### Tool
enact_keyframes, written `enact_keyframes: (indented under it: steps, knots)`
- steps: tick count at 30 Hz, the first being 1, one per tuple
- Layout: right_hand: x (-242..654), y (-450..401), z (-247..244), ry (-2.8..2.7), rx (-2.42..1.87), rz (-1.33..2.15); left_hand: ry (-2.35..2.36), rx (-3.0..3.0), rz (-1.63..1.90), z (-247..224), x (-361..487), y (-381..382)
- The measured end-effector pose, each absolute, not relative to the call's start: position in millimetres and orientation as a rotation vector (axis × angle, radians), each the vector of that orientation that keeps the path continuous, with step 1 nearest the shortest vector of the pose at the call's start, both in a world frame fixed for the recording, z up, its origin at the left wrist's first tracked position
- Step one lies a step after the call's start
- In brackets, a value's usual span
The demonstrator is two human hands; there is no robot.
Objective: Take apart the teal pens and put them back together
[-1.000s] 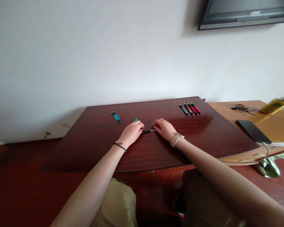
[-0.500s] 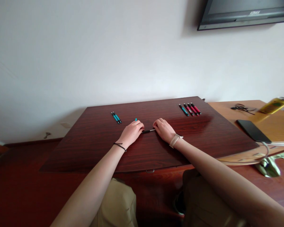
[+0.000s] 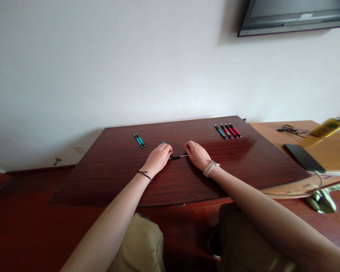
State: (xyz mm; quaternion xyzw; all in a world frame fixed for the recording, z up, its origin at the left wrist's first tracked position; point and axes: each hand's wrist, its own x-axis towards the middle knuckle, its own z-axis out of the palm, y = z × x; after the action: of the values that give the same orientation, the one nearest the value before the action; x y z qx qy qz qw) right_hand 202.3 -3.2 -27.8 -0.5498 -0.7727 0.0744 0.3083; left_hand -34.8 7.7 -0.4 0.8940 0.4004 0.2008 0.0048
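White wall (image 3: 158,68) is backing the dark wooden table (image 3: 116,170), with a television (image 3: 300,17) hanging upper right. A phone (image 3: 303,157) and yellow can (image 3: 330,127) are occupying the side table (image 3: 333,151). Mid-table, the left hand (image 3: 158,155) is closing its grip on the black pen piece (image 3: 175,157); the right hand (image 3: 197,154) is pinching its pale rod (image 3: 183,156). Teal pens (image 3: 139,140) are lying left, teal and red pens (image 3: 228,131) right.

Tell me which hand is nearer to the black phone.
Right. The right hand is left of the phone, across part of the dark tabletop; the left hand is farther left.
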Motion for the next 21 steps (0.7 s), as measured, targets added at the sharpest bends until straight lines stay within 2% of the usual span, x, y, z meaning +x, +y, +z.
enact_keyframes:
  steps: [8, 21]
  knots:
    - [202, -8, -18, -1.901, -1.305, 0.246, 1.264, 2.702, 0.853, 0, -36, 8]
    - [198, -13, -14, -1.794, -1.232, 0.374, 1.284, 2.63, 0.999, 5, -35, 7]
